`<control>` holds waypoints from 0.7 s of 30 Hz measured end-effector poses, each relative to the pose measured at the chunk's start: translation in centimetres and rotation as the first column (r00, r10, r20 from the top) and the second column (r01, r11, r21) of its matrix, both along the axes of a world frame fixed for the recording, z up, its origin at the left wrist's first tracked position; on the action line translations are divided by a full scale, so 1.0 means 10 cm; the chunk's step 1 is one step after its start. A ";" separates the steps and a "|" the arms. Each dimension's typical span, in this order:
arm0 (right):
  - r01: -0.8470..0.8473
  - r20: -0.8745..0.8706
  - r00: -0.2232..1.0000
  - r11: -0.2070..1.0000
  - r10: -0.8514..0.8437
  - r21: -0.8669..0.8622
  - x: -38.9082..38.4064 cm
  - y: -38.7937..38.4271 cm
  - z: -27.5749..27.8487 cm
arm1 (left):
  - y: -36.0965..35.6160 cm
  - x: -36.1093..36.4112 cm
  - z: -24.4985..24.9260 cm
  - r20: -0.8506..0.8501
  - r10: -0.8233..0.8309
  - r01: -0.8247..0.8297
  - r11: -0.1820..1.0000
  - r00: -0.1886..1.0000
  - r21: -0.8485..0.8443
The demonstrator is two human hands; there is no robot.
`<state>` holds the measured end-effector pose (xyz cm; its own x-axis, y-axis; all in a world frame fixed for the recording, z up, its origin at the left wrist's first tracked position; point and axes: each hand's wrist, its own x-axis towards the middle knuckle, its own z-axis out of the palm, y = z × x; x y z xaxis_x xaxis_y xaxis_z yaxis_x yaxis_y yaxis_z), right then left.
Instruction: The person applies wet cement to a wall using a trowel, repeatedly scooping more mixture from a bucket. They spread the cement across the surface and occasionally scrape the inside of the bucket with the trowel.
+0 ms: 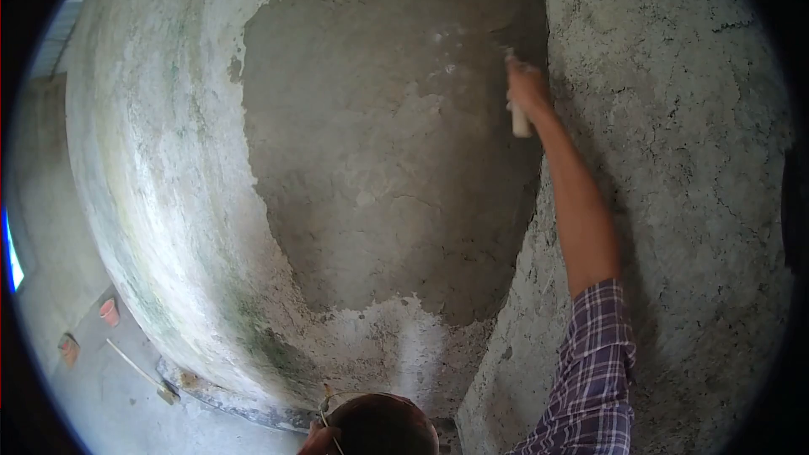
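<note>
My right hand (528, 93) is raised to the upper right of a dark, wet plaster patch (362, 126) on the wall. Its fingers are wrapped round the pale handle of a trowel (522, 125), whose blade is blurred by motion against the plaster. At the bottom edge my left hand (317, 440) shows only in part, closed at the side of a dark bucket (383, 430) by its thin wire handle. The inside of the bucket is in deep shadow.
Rough bare wall (674, 118) stands close on the right, meeting the plastered wall at a corner. Whitish old wall (177, 160) surrounds the patch on the left. Down on the floor lie a long-handled tool (139, 368), a reddish pot (109, 312) and a brick-like block (69, 350).
</note>
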<state>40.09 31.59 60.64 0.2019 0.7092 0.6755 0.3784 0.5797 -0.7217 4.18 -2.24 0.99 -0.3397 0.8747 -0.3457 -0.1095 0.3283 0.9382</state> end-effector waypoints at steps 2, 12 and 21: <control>0.030 0.228 0.973 0.999 -0.033 0.015 -0.32 -0.11 -0.17 | -0.01 0.02 -0.03 0.012 -0.005 0.005 1.000 1.000 -0.001; 0.032 -0.034 0.999 0.997 -0.029 0.065 -0.08 -0.06 0.46 | -0.15 0.03 0.05 -0.019 0.041 -0.039 0.995 0.999 0.095; -0.160 0.434 0.885 0.986 0.168 -0.054 -0.80 -0.50 0.31 | -0.11 0.16 -0.06 0.015 0.001 -0.001 0.999 1.000 0.032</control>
